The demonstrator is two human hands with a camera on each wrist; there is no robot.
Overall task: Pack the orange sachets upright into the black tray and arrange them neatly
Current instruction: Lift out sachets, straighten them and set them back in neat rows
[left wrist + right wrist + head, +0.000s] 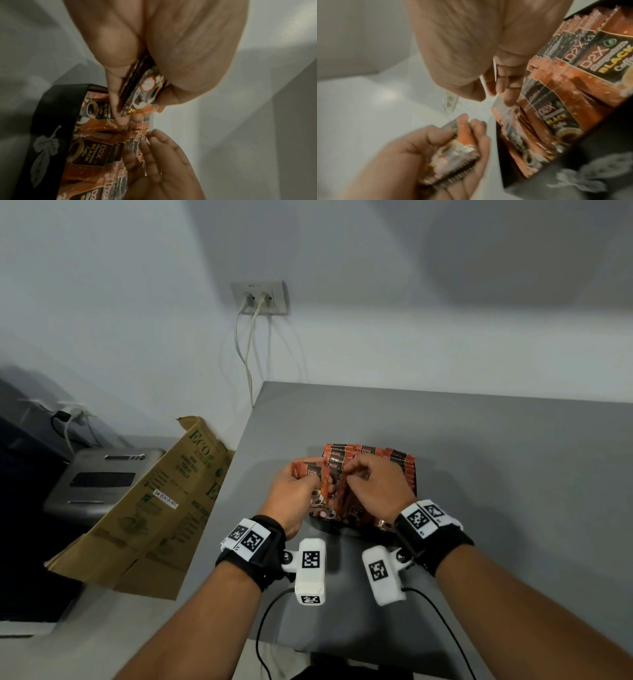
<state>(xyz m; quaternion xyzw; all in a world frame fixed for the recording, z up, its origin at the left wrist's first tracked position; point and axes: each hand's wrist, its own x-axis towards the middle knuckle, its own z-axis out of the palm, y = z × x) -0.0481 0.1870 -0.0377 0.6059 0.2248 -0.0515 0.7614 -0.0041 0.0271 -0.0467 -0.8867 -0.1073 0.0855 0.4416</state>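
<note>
**Fingers: left clamped on a sachet stack, right picking at the packed row**

Left hand (294, 497) fingers (476, 135) curled round a small stack of orange sachets (145, 90), thumb on one face, fingers on the other. Stack sits just left of the tray, long axis roughly upright in the head view, top edge tipped away from the person.

Right hand (376, 491) fingers (154, 143) bent, tips together on the serrated top edges of the packed sachets (570, 102). Looks like a pinch on one or two tops; exact count unclear.

Packed sachets stand upright in the black tray (51, 116), long axis vertical, faces stacked front to back in rows, printed fronts toward the person. Tray sits on the grey table (496, 474), centre, near the front edge. Tray wall carries a pale leaf print.

Readable text on sachets: "D2X", "BLACK", "Coffee", with a coffee cup picture. One line of script is too blurred to read.

Cardboard box (154, 508) left of table: "ECO", white sticker "SM ECH155-NDC".
</note>
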